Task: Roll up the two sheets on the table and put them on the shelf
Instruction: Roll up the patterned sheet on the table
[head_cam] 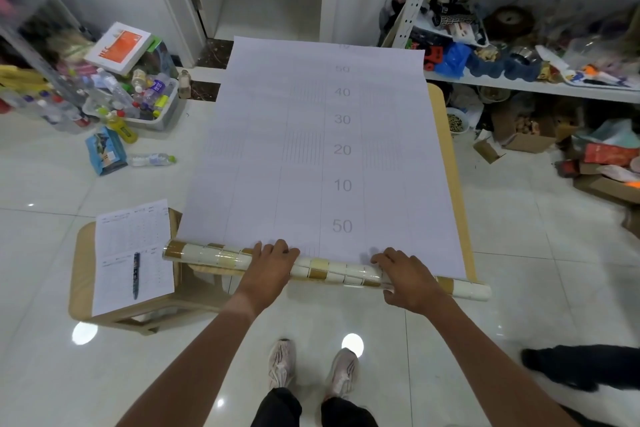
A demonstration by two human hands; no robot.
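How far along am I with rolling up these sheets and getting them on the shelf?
Early. Done: only a short stretch at the near edge is wound into a roll. In hand: left hand and right hand rest on that roll. Left: most of the sheet lies flat on the table; nothing is on the shelf.

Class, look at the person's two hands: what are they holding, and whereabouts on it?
Both hands hold the rolled-up part of the sheet: the left hand near its middle, the right hand toward its right end, fingers curled over the top.
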